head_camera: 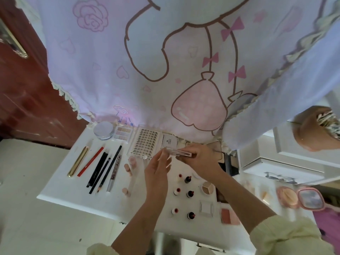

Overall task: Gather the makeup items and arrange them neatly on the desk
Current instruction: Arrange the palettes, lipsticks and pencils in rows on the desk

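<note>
The right hand (199, 160) grips a clear square-edged plastic tube (181, 153) above the white surface (60, 188), near its far edge. The left hand (157, 170) hangs relaxed beside the tube's end, fingers straight; whether they touch it cannot be told.

Right hand (201, 161) gripping clear tube (181, 153), white desk (60, 183)

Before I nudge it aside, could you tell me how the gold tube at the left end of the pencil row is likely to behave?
The gold tube looks round and lies flat on the desk, so a sideways push would probably roll it. Its glossy finish may be slippery. It looks rigid and should lift without bending.
</note>
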Tool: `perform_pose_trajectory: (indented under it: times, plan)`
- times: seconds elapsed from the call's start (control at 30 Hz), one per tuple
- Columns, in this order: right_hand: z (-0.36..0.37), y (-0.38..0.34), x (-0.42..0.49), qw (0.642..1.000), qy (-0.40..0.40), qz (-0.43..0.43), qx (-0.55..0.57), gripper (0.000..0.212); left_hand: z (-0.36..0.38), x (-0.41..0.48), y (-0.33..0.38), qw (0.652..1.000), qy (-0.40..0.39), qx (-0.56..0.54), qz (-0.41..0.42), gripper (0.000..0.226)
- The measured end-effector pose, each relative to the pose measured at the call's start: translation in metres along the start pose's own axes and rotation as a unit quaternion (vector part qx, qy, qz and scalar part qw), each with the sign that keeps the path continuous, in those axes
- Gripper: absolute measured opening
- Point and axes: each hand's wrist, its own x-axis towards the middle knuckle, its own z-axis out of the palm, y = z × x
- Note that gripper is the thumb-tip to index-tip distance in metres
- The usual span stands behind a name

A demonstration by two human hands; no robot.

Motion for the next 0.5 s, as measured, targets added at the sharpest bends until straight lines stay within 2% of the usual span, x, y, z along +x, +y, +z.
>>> perform_pose_trajectory:
  times: [0.1,0.3,0.5]
  plan:
    - [-0.008,-0.003,-0.014,1.0,0.018,0.0,0.0,0.024,0.0,-0.007,0.011,0.998,0.011,-0.049,-0.027,0.025]
    - [-0.016,-0.006,-0.036,0.995,0.047,0.018,0.085,0.031,0.0,-0.018,0.02,0.997,-0.023,-0.065,-0.041,0.015]
    - [-0.021,-0.007,-0.047,0.996,0.054,0.013,0.07,0.031,0.0,-0.029,0.023,0.996,-0.039,-0.075,-0.029,0.01]
